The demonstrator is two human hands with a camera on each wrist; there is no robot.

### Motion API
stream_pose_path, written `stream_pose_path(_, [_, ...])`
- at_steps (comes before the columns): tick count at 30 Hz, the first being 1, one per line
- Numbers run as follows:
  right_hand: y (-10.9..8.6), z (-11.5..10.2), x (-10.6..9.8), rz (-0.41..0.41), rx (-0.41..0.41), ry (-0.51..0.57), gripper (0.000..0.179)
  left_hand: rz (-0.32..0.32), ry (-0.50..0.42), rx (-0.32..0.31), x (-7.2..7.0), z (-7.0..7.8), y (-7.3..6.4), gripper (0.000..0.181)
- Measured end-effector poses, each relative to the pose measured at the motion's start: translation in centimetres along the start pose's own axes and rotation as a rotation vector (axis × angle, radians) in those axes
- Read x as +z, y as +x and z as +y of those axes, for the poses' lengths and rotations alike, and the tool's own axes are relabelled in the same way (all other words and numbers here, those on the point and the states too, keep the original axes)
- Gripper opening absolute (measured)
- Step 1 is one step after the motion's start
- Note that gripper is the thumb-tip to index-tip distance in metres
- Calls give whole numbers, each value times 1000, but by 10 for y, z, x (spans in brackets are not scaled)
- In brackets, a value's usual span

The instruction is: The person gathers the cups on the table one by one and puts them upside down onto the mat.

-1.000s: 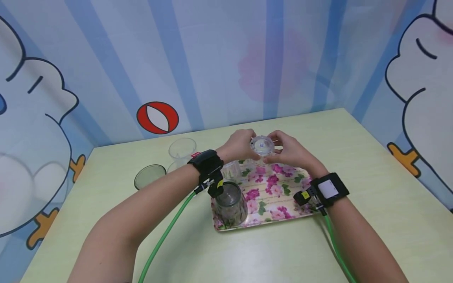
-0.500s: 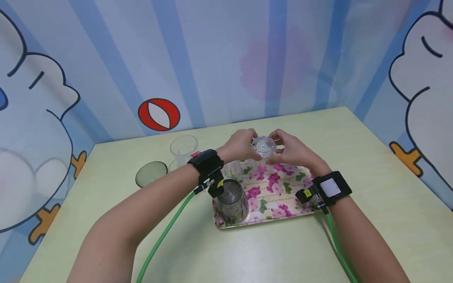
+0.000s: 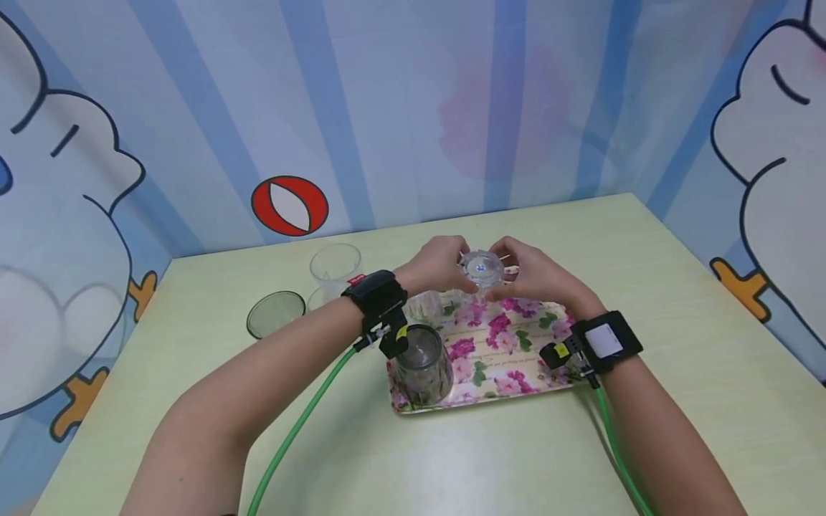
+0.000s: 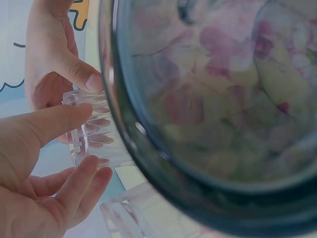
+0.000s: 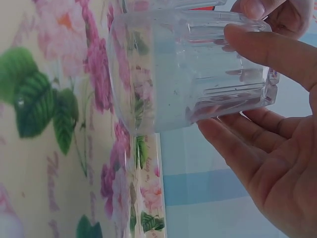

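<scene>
A clear tumbler with a faceted base point(image 3: 482, 269) is upside down between my two hands, over the far side of the floral tray point(image 3: 490, 365). My left hand point(image 3: 437, 265) grips it from the left, thumb and fingers on the base end. From the other side, my right hand point(image 3: 532, 274) holds it with curled fingers. In the right wrist view, the rim end of the tumbler point(image 5: 133, 74) is down close over the tray. Below my left wrist, a dark tinted glass point(image 3: 424, 369) stands inverted on the tray; its base fills much of the left wrist view.
Another clear glass point(image 3: 424, 308) stands on the tray, partly behind my left wrist. Left of the tray, a green-tinted round glass piece point(image 3: 276, 315) and a clear cup point(image 3: 335, 265) are on the pale table point(image 3: 490, 459). A printed curtain point(image 3: 413, 129) hangs behind the table.
The clear tumbler has come down slightly toward the tray, both hands keeping their grip. The head view has tilted a little; the other glassware has stayed in place.
</scene>
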State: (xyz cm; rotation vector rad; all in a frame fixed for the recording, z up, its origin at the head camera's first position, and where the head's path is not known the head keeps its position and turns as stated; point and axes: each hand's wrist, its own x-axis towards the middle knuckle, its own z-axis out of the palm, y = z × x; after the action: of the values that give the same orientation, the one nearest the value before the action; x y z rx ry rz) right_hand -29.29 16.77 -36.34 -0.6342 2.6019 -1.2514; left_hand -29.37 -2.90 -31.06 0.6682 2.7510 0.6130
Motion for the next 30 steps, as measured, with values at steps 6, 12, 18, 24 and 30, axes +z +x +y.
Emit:
stream_pose_path(6, [-1, 0, 1, -7, 9, -9, 62, -23, -15, -2, 0, -2, 0, 54])
stream_pose_path(12, [-1, 2, 0, -16, 3, -3, 61, -33, -18, 5, 1, -3, 1, 56])
stream_pose_path(18, [0, 3, -2, -42, -3, 41, 62, -67, -20, -9, -3, -2, 0, 66])
stream_pose_path(24, [-1, 3, -5, -82, -15, 65, 81, -67, -47, -7, -13, -2, -6, 76])
stream_pose_path(30, [-4, -7, -8, 1, -69, 51, 73, 3, -212, 13, -31, -7, -24, 69])
